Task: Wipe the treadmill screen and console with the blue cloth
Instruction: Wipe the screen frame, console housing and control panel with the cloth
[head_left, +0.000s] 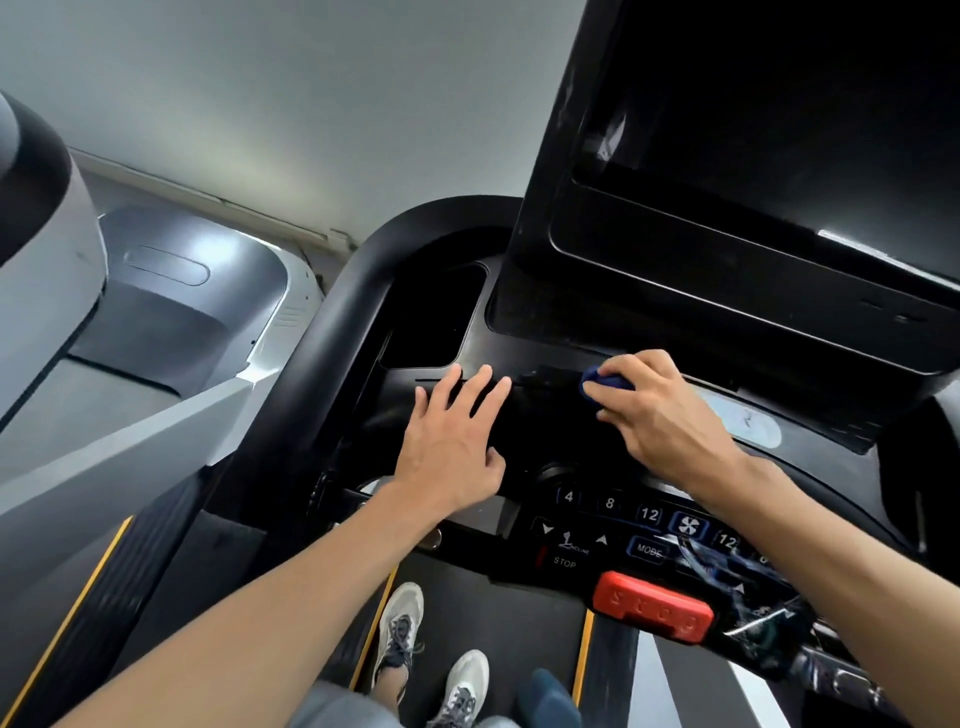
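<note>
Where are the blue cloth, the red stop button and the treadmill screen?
blue cloth (605, 383), head view, bunched part showing under the right hand's fingers.
red stop button (653, 606), head view, its top face.
treadmill screen (810, 104), head view, dark glass.

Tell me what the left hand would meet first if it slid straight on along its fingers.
Probably the recessed tray just beyond the left hand fingertips; depth is unclear.
</note>
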